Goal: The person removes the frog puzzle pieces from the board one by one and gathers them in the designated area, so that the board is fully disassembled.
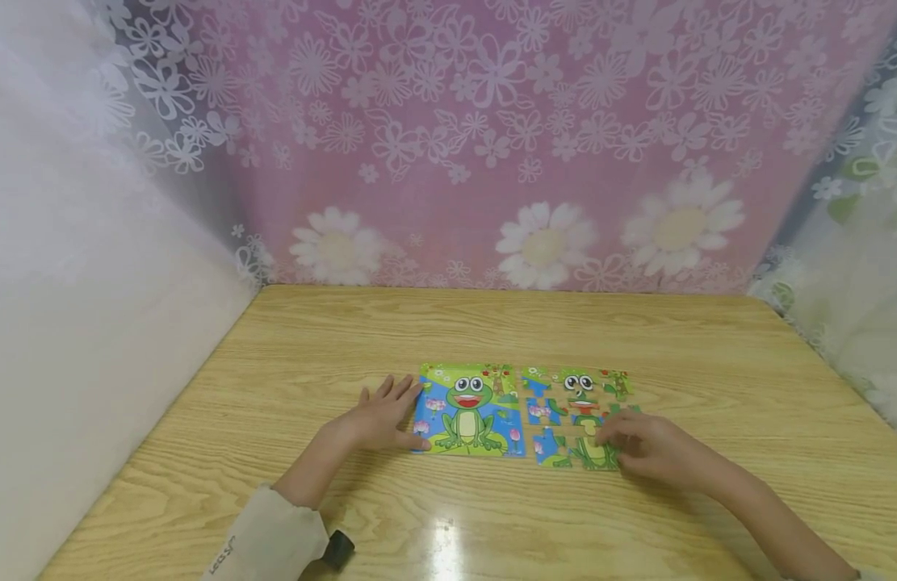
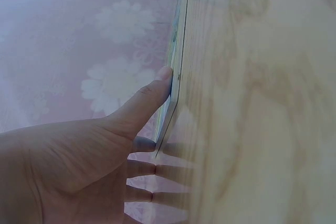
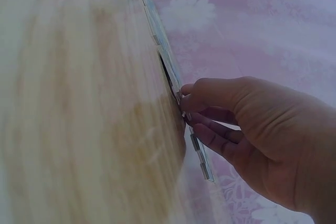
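Observation:
A square picture board (image 1: 466, 424) of a green frog lies flat on the table. My left hand (image 1: 379, 420) rests at its left side, fingers extended. In the left wrist view the thumb of my left hand (image 2: 79, 156) touches the edge of the board (image 2: 178, 72). Right of the board lie loose frog jigsaw pieces, among them an eye piece (image 1: 579, 382) and a lower-left piece (image 1: 550, 450). My right hand (image 1: 659, 450) pinches a jigsaw piece (image 1: 599, 457) with bent fingers at the lower right of this group. Those fingers partly hide the piece.
The wood-grain table (image 1: 448, 323) ends at a pink flowered cloth (image 1: 448, 161) behind. A pale cloth wall (image 1: 114, 282) stands on the left, another flowered one (image 1: 855, 307) on the right. A small black object (image 1: 338, 550) is by the left sleeve (image 1: 274, 537).

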### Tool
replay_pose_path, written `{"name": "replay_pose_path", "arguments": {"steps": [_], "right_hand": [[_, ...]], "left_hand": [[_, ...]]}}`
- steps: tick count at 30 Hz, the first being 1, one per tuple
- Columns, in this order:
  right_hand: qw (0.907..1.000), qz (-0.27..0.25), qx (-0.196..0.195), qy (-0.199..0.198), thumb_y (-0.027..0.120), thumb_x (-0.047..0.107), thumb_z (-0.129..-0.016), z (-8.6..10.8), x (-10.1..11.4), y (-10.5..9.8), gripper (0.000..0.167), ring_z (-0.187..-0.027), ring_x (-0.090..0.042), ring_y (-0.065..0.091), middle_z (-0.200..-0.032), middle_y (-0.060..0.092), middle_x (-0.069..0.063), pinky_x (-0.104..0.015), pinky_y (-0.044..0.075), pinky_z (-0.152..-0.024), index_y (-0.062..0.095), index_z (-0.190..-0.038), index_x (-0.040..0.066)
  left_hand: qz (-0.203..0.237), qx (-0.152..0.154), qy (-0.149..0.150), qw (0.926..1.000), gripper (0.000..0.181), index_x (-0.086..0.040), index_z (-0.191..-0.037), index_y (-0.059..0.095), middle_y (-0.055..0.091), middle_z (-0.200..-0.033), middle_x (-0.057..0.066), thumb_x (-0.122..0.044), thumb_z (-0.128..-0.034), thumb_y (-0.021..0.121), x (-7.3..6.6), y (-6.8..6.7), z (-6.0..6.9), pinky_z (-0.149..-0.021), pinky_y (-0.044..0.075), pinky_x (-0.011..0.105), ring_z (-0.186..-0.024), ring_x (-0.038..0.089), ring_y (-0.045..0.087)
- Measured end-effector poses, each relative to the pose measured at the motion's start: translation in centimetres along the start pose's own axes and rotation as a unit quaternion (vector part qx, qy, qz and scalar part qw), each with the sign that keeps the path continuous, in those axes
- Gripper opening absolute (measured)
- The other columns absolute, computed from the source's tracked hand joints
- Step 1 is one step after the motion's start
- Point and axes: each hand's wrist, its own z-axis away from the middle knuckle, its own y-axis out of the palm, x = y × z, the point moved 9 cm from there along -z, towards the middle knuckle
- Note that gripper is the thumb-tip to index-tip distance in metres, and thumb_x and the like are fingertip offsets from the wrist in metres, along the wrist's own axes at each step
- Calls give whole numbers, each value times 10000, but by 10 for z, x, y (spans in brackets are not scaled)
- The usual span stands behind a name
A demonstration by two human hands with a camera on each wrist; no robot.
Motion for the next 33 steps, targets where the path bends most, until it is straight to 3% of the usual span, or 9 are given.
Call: {"name": "replay_pose_path", "arguments": {"steps": [8,24,33], "right_hand": [[9999,-84,-4,-114,692,-43,-758,0,-2,2,346,-858,-100,531,-1036,572,46,-271,484,-703,626,-1035,154],[9997,-209,110,-3,699,34,-801,2,-4,2,304,-904,-116,539,-1058,555,50,-292,484,-744,625,-1061,173],[9993,-262,-20,-255,652,-59,-789,-22,19,-1,297,-799,-119,521,-967,559,55,-249,467,-635,629,-1015,132]], "left_hand": [[-97,32,-5,9999,902,-34,-1464,176,94,-1504,175,-490,-828,625,2,2,-2,-998,34,631,-1346,402,14],[-74,35,14,10000,905,-34,-1465,174,90,-1505,173,-494,-827,622,3,2,-2,-996,33,633,-1346,403,10],[-66,5,16,10000,907,-33,-1464,176,93,-1504,176,-496,-825,623,2,3,-2,-996,36,632,-1346,401,14]]}}
